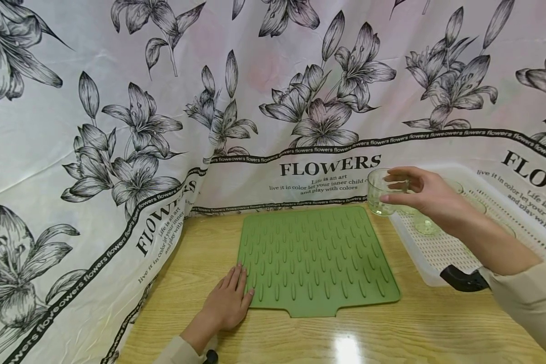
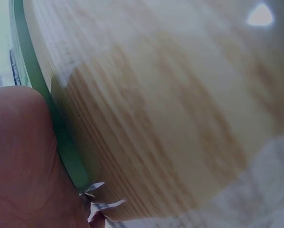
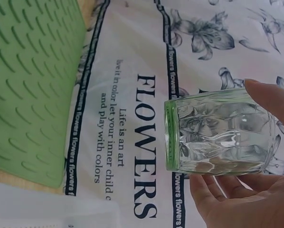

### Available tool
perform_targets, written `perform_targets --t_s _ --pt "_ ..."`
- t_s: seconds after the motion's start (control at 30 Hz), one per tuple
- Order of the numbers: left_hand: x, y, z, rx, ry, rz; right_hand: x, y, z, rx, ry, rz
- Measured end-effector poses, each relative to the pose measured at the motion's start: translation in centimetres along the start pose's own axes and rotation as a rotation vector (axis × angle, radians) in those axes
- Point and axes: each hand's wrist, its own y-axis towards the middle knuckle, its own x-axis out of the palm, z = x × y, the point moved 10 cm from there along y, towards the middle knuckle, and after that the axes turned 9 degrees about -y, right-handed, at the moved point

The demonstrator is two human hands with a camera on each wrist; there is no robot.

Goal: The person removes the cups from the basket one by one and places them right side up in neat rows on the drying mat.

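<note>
A clear drinking glass [image 1: 378, 194] with a faint green tint is held up by my right hand [image 1: 418, 192], above the gap between mat and basket. In the right wrist view the thumb and fingers grip the glass [image 3: 222, 133] from opposite sides, its thick base facing away from the palm. A green ridged drying mat [image 1: 314, 258] lies flat on the table. My left hand [image 1: 229, 298] rests with straight fingers at the mat's left front edge. Only part of that hand [image 2: 23, 156] shows in the left wrist view, beside the mat's edge.
A white plastic basket [image 1: 418, 260] with a slotted bottom stands right of the mat and contains several more glasses [image 1: 426, 225]. The wooden table [image 1: 200, 253] extends around the mat. A floral curtain [image 1: 236, 121] hangs behind and along the left side.
</note>
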Motion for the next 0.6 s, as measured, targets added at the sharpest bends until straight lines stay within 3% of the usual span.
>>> perform_targets --t_s 0.23,0.6 --pt "-0.4 -0.4 0.3 0.003 -0.03 -0.005 1.2 0.5 -1.3 -0.029 0.018 -0.024" --pt "0.6 0.4 -0.6 0.0 0.002 -0.003 2.5 1.3 -2.0 -0.033 0.056 -0.029"
